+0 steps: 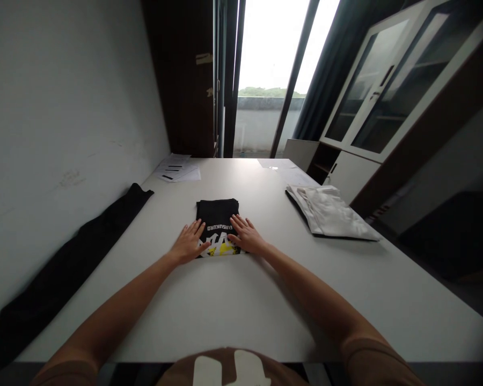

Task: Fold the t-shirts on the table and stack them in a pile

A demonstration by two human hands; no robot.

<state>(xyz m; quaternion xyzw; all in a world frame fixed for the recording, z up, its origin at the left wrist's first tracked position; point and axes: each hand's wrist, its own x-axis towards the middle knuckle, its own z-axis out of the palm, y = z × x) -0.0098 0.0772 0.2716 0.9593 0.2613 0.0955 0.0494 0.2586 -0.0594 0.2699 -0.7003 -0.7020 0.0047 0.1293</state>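
A black T-shirt (217, 210) with white lettering and a yellow and white print lies folded into a compact rectangle on the white table (225, 311). My left hand (188, 242) rests flat on its left edge, fingers spread. On the right edge lies my right hand (247, 235), also flat with fingers apart. Both palms press on the cloth without gripping it. Parts of the print are hidden under the hands.
Folded white and black clothing (332, 212) lies at the table's right. A long black cloth (76, 262) stretches along the left wall. Papers (179, 169) lie at the far left, and more sheets (292, 176) at the far right. A white cabinet (354, 174) stands beyond the right edge.
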